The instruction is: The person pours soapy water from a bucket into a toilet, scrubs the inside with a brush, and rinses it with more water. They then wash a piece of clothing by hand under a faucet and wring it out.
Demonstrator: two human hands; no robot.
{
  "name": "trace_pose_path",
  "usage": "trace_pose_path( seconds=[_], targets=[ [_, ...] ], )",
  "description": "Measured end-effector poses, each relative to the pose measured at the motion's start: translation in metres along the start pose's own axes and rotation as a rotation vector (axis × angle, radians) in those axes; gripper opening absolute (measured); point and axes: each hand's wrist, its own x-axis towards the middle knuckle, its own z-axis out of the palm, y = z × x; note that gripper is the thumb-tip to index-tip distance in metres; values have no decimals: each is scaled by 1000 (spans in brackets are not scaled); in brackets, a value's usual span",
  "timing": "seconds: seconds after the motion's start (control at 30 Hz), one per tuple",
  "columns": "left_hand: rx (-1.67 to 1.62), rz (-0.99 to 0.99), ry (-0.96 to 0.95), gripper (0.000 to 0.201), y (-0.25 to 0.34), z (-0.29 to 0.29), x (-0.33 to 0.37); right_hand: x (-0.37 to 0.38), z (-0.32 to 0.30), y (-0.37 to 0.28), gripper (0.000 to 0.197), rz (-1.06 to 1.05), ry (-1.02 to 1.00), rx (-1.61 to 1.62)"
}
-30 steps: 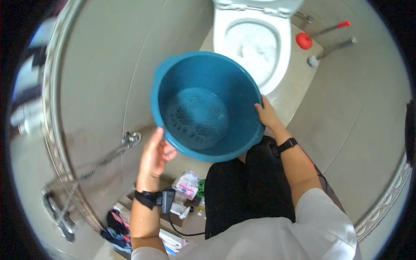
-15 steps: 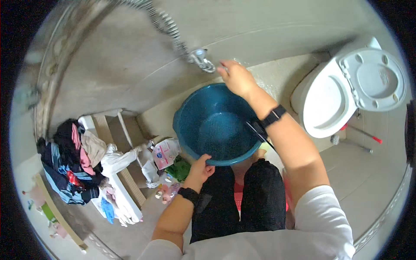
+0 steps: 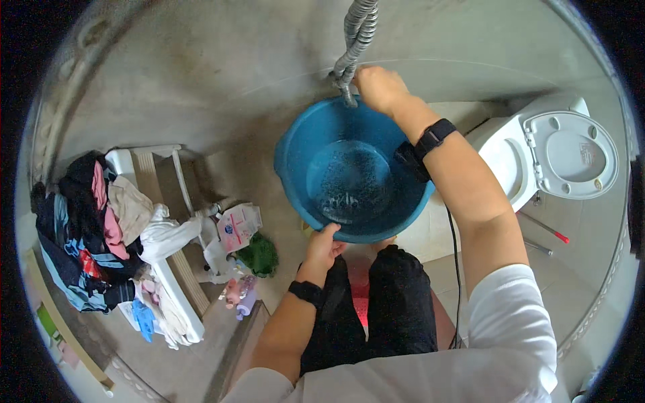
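A round blue plastic basin (image 3: 302, 195) stands in front of my knees, with some bubbly, rippled water (image 3: 351, 181) at its bottom. My left hand (image 3: 324, 250) is closed on its near rim, thumb over the edge. At the wall, my right hand (image 3: 381, 87) reaches over the far side of the basin, its fingers curled against the metal tap (image 3: 344, 79). The wrist partly hides what the fingertips grip. The tap's spout points down over the basin's far rim. Both wrists wear black straps, and a dark box hangs under the right one.
Coiled metal hoses (image 3: 359, 30) rise above the tap. On the left, a white rack (image 3: 176, 295) bears a heap of clothes (image 3: 87, 235). Beside it lie a white-pink packet (image 3: 240, 227), a green scrubber (image 3: 259, 256) and small bottles (image 3: 242, 295). A toilet (image 3: 571, 154) stands right; a black cable (image 3: 458, 289) runs beside my leg.
My view has shifted. The basin now sits under the tap, with splashing water inside. My right hand has moved from beside the tap onto it; my left hand keeps its hold on the rim.
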Motion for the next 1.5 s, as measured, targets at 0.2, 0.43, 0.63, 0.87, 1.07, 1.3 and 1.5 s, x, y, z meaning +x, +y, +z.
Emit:
trace_pose_path(
  seconds=[0.2, 0.43, 0.63, 0.87, 1.07, 1.3, 1.5],
  targets=[
    [109, 44, 7, 30, 12, -12, 5, 10, -6, 27, 23, -286, 13, -238],
    [52, 156, 120, 26, 14, -7, -20, 11, 0, 22, 16, -252, -30, -332],
    [-6, 182, 233, 22, 10, 38, -33, 8, 2, 15, 22, -134, 20, -223],
    [-215, 58, 224, 24, 7, 64, -10, 10, 12, 12, 21, -106, 7, -242],
    [-325, -15, 236, 19, 15, 57, 11, 7, 6, 6, 20, -95, -30, -261],
    [-281, 45, 258, 19, 24, 51, 28, 6, 4, 0, 20, -50, -15, -267],
    [-93, -2, 344, 17, 27, 48, 42, 8, 9, 3, 20, -8, 7, -217]
  ],
)
